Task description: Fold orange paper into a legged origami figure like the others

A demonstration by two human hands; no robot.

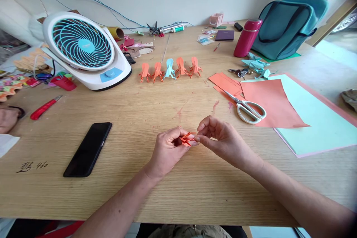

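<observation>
My left hand (pixel 169 150) is closed around a small orange folded paper figure (pixel 187 140), whose thin pointed strips stick out toward the right. With thumb and index finger, my right hand (pixel 223 139) pinches at the figure's right side; the exact spot between the fingertips is hard to make out. Beyond the hands stands a row of several folded paper figures: orange ones (pixel 181 67) with a light blue one (pixel 169 69) in the middle. White-handled scissors (pixel 251 112) lie to the right on orange paper (pixel 275 100).
A black phone (pixel 87 150) and a red utility knife (pixel 46 108) lie left, near another person's hand (pixel 9 119). A white fan (pixel 83 46) stands behind. At right are pale green sheets (pixel 312 134), blue paper figures (pixel 256 64), keys (pixel 242 72), a pink flask (pixel 247 39) and a teal bag (pixel 284 29).
</observation>
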